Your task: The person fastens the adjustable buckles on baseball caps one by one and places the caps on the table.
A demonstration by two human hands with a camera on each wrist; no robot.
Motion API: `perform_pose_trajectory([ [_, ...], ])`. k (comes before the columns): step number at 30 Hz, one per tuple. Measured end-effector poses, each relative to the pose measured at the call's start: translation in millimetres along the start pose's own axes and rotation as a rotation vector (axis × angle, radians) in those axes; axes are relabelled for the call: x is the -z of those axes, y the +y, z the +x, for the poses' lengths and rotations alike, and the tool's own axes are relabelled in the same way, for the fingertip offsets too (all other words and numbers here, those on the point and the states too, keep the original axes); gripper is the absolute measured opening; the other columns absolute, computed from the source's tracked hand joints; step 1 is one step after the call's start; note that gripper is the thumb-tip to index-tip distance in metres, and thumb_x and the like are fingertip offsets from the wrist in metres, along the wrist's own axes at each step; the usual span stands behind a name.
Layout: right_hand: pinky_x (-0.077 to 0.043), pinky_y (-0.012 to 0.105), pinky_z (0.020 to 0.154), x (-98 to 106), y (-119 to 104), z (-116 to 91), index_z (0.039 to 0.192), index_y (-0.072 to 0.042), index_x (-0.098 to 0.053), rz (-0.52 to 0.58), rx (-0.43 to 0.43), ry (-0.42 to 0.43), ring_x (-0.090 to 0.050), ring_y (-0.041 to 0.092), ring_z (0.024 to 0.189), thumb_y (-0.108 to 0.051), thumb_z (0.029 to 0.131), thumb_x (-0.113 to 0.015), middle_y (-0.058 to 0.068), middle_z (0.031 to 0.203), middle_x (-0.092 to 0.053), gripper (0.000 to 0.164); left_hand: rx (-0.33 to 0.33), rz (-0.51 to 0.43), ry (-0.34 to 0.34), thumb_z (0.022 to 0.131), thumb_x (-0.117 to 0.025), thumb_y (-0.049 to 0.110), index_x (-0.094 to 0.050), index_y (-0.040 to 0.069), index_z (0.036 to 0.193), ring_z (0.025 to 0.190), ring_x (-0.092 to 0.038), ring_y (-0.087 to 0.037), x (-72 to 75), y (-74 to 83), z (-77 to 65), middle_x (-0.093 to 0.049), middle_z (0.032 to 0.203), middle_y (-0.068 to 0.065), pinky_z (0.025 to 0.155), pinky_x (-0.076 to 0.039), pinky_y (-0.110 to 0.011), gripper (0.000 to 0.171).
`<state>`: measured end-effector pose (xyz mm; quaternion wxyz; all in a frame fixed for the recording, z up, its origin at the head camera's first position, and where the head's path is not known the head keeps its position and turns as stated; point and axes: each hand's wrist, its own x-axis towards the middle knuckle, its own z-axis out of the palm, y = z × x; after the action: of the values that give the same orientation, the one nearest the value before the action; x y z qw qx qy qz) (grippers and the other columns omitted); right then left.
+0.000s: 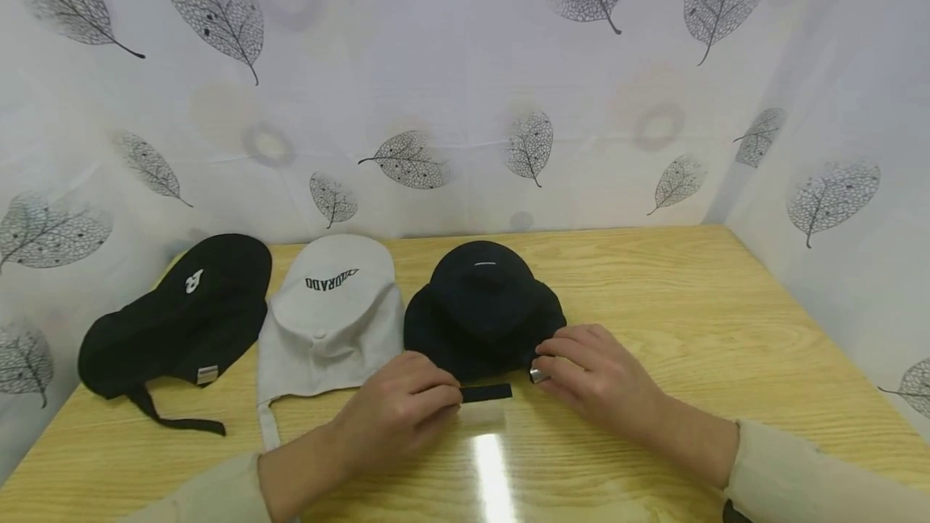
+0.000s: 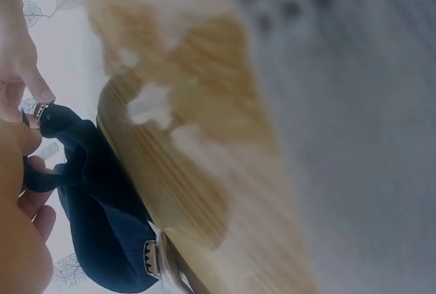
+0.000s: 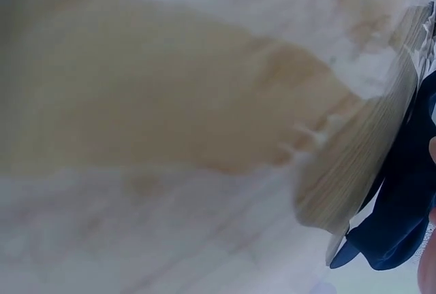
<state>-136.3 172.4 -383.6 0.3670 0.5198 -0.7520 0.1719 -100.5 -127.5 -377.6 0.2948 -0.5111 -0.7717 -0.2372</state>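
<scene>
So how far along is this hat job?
Apparently done: the black cap and grey cap lie side by side, unheld. In hand: the dark bucket hat; the left hand pinches a black strap, the right hand a silvery clip. Possibly left: settling the strap, whose end is free, and letting go.

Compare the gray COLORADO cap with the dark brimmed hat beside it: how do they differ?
Color: the gray COLORADO cap is pale; the dark brimmed hat is near-black.
Marking: the cap carries arched black lettering; the hat, a short pale line.
Handling: the left hand pinches the hat's strap and the right hand is at its edge; neither holds the cap.
Shared: both are on the wooden table.
</scene>
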Motion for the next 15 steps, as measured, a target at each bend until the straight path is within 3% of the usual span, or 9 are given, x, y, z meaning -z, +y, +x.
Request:
perform_pose_trajectory([
  [8, -0.051, 0.040, 0.079, -2, 5, 14, 0.094, -0.007, -0.077, -0.055, 0.054, 0.008, -0.070, 0.025, 0.092, -0.028, 0.102, -0.056, 0.006, 0.095, -0.075, 0.031, 0.019, 0.053, 0.024, 0.078, -0.081, 0.007, -0.075, 0.011, 0.088, 0.082, -0.063, -0.013, 0.2, -6.4, 6.4, -0.069, 0.091, 0.002, 0.079, -0.052, -0.027, 0.013],
  [11, -0.052, 0.040, 0.082, -5, 9, 16, 0.095, -0.007, -0.077, -0.057, 0.043, -0.039, -0.070, 0.024, 0.093, -0.025, 0.100, -0.060, 0.006, 0.096, -0.075, 0.025, 0.016, 0.064, 0.025, 0.079, -0.079, 0.006, -0.076, 0.011, 0.088, 0.083, -0.064, -0.013, -1.9, -11.5, 10.4, -0.070, 0.091, 0.002, 0.080, -0.052, -0.028, 0.011],
  [15, -0.052, 0.037, 0.083, -9, 14, 15, 0.096, -0.008, -0.075, -0.043, 0.025, -0.121, -0.069, 0.021, 0.095, -0.020, 0.088, -0.074, 0.004, 0.098, -0.074, 0.015, -0.046, 0.081, 0.017, 0.078, -0.080, 0.007, -0.075, 0.011, 0.086, 0.080, -0.063, -0.013, -6.8, -21.8, 16.2, -0.069, 0.088, 0.002, 0.079, -0.052, -0.028, 0.010],
])
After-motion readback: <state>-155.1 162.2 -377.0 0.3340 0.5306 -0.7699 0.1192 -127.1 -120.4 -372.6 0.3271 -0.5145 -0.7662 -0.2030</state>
